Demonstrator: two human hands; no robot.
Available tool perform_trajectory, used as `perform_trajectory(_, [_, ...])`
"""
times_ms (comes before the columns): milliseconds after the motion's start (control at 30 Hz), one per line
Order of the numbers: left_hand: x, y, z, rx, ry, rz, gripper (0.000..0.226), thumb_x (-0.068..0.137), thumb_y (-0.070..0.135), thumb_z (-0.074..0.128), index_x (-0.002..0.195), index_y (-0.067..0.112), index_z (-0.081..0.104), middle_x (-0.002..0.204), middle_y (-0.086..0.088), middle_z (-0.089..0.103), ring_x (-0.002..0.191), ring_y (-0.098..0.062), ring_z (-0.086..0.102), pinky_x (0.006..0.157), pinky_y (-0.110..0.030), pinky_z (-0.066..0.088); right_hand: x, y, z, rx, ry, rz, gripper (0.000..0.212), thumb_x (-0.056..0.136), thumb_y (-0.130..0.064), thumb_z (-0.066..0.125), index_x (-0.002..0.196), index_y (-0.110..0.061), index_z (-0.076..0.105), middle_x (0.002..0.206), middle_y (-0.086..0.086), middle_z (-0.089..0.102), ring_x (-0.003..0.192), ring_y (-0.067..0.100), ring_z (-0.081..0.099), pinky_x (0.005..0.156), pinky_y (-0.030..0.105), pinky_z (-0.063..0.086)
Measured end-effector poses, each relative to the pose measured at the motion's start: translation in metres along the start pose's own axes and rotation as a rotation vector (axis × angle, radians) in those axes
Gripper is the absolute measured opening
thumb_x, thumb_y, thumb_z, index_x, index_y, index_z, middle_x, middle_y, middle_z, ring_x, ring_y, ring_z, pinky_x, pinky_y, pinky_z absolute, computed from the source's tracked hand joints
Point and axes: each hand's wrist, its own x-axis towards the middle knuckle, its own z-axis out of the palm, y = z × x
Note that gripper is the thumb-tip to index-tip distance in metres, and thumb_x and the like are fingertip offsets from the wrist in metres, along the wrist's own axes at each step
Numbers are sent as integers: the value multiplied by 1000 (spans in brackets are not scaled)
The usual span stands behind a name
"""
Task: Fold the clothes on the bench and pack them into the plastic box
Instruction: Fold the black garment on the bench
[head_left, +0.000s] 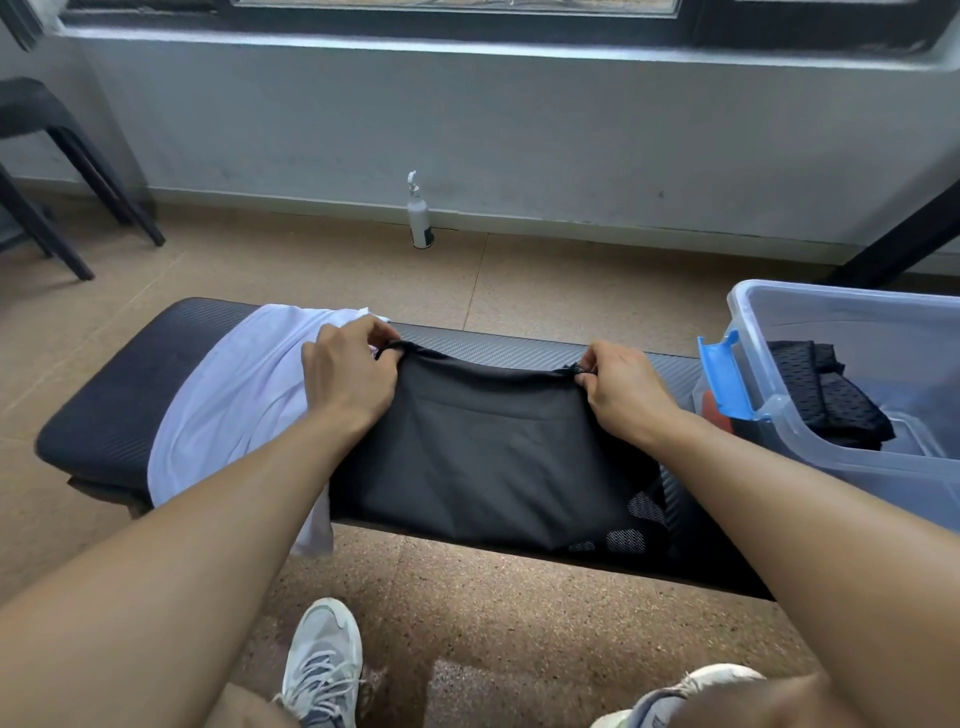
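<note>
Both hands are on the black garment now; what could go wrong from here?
1. The black garment overlaps the white cloth; folding may drag it along.
2. Its near edge hangs over the bench front, so a loose grip by the left hand or right hand could let it slide to the floor.

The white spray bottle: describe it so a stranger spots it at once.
Look past the black bench to the grey wall under the window. The white spray bottle stands upright alone on the floor against it, the only small white thing there.
</note>
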Motion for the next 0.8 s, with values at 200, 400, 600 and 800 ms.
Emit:
perform_trajectory(200, [0,0,3,255,-12,-53,39,83,48,75,114,25,67,116,-3,65,117,-30,50,94,-41,34,-1,-5,-1,-54,-3,9,17,101,-23,56,115,-15,56,116,8,58,114,27,49,95,41,42])
perform_trajectory(400, [-15,40,0,152,-244,112,30,90,52,62,105,27,70,112,-1,71,110,-27,62,95,-43,48,-1,-7,-3,-88,-70,47,26,98,-18,50,123,-13,56,130,12,56,124,29,43,106,42,38])
perform_trajectory(600, [-57,47,28,388,-745,56,85,93,76,26,161,32,1,170,2,-11,155,-25,-19,120,-63,-5,-13,-23,-18,-303,-271,103,24,91,-28,49,103,-8,56,127,19,57,122,38,44,101,45,41])
perform_trajectory(800, [-50,30,39,366,-700,242,85,90,80,19,160,37,-2,169,7,-15,152,-18,-26,121,-56,-16,-51,-50,-40,-384,-257,-64,11,90,-21,54,99,-15,51,97,4,62,90,27,55,76,38,42])
